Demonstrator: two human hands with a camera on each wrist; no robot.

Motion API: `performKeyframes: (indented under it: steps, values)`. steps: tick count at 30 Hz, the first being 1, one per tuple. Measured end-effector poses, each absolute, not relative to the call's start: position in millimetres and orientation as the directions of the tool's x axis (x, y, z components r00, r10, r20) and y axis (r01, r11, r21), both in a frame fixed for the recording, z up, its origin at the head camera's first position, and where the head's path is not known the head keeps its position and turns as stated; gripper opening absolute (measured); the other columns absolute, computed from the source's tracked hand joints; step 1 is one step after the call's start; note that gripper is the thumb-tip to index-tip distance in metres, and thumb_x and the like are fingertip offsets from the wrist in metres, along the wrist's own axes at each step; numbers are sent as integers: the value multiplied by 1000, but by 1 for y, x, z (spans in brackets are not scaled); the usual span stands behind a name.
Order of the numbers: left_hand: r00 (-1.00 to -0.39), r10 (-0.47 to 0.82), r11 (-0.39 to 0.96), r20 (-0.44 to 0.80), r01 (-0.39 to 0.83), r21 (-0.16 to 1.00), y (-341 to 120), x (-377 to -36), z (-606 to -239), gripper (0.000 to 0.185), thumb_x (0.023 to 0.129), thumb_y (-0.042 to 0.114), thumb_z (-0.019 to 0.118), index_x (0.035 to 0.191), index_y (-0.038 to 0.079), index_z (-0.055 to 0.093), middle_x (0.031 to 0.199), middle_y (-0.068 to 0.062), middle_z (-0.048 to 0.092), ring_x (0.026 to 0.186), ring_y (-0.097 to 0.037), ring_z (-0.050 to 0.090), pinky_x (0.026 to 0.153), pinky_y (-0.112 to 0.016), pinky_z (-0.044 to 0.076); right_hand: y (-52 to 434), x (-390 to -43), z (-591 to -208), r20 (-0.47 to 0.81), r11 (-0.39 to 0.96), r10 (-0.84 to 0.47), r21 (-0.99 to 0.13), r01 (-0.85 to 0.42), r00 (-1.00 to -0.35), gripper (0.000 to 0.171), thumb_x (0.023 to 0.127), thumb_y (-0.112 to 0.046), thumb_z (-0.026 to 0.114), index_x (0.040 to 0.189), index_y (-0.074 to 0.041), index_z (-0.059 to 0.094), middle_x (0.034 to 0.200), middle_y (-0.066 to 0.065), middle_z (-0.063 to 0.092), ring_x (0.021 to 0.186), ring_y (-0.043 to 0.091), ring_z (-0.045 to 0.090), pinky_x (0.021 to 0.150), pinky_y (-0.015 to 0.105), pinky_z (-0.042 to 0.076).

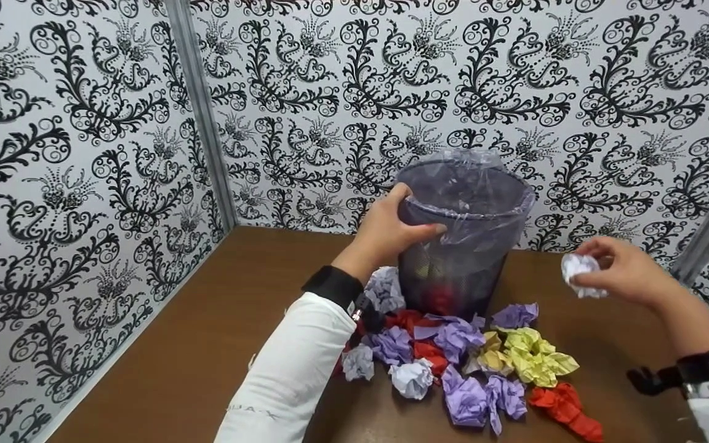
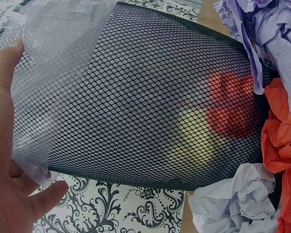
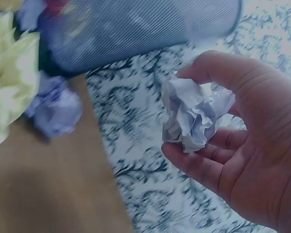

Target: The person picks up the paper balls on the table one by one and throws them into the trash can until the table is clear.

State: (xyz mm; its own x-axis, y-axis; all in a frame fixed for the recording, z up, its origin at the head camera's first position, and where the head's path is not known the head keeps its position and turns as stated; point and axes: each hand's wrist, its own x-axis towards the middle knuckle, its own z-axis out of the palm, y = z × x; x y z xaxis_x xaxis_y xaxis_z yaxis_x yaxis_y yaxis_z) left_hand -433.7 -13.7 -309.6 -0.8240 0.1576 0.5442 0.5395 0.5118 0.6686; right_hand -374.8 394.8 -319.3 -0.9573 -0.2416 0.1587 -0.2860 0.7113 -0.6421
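Meanwhile left hand (image 1: 385, 234) grips bin rim (image 1: 453, 212).

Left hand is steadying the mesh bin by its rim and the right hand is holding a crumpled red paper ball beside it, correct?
Not quite. The paper ball in the right hand is white, not red; the right wrist view shows it plainly, pinched in the fingers. The rest holds: the left hand grips the rim of the mesh bin, with the right hand off to the bin's side.

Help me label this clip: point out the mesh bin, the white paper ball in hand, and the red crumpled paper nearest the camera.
mesh bin (image 1: 453, 280), head view, lower wall.
white paper ball (image 3: 194, 114), right wrist view, its middle.
red crumpled paper (image 1: 567, 409), head view, its middle.
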Motion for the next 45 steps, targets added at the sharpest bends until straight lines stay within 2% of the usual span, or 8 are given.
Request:
performKeyframes:
  steps: [5, 10, 13, 24, 30, 36, 45]
  values:
    - [-825, 160, 503, 542, 541, 674, -14, -434, -311, 70, 52, 73, 80, 99, 32, 50, 89, 9, 64, 78, -11, 61, 64, -29, 52, 382, -373, -283, 240, 716, -221, -618, -324, -945, 58, 81, -26, 79, 125, -3, 49, 118, 25, 52, 89, 26, 59, 67, 33, 58]
    - [-826, 165, 489, 539, 544, 682, -14, -433, -310, 70, 52, 73, 80, 99, 31, 50, 89, 8, 64, 78, -11, 62, 63, -29, 53, 365, -373, -245, 270, 734, -181, -603, -313, -946, 64, 81, -33, 78, 130, -6, 47, 121, 24, 53, 98, 31, 57, 70, 30, 58]
    - [-826, 166, 498, 538, 542, 677, -13, -432, -309, 71, 52, 73, 80, 100, 31, 50, 89, 7, 63, 77, -11, 62, 63, -28, 53, 352, -372, -225, 289, 739, -164, -598, -311, -943, 65, 81, -37, 78, 131, -9, 47, 122, 23, 54, 96, 31, 58, 67, 30, 57]
    - [-835, 166, 497, 525, 531, 686, -13, -430, -306, 72, 52, 73, 80, 102, 30, 49, 88, 7, 63, 75, -11, 63, 62, -28, 54, 304, -384, -177, 355, 732, -173, -578, -362, -919, 71, 80, -40, 78, 136, -11, 46, 125, 19, 55, 101, 30, 59, 69, 29, 57]
    - [-825, 162, 509, 541, 540, 671, -13, -431, -306, 74, 52, 74, 79, 106, 33, 50, 89, 8, 64, 78, -11, 62, 66, -29, 53, 275, -395, -167, 367, 711, -177, -594, -377, -913, 70, 80, -38, 78, 137, -11, 46, 132, 15, 52, 105, 27, 57, 73, 28, 57]
    - [-830, 162, 498, 534, 536, 682, -14, -432, -307, 77, 50, 75, 79, 108, 33, 51, 89, 8, 64, 79, -11, 63, 68, -30, 53, 244, -407, -172, 360, 689, -211, -604, -400, -909, 68, 81, -32, 78, 136, -12, 45, 137, 14, 48, 103, 28, 58, 76, 35, 58]
    - [-824, 177, 472, 538, 551, 688, -14, -432, -309, 81, 51, 74, 79, 115, 32, 52, 93, 8, 64, 80, -11, 63, 66, -29, 54, 210, -428, -197, 323, 718, -269, -561, -412, -907, 58, 77, -23, 78, 129, -18, 50, 122, 12, 56, 101, 29, 58, 80, 40, 56]
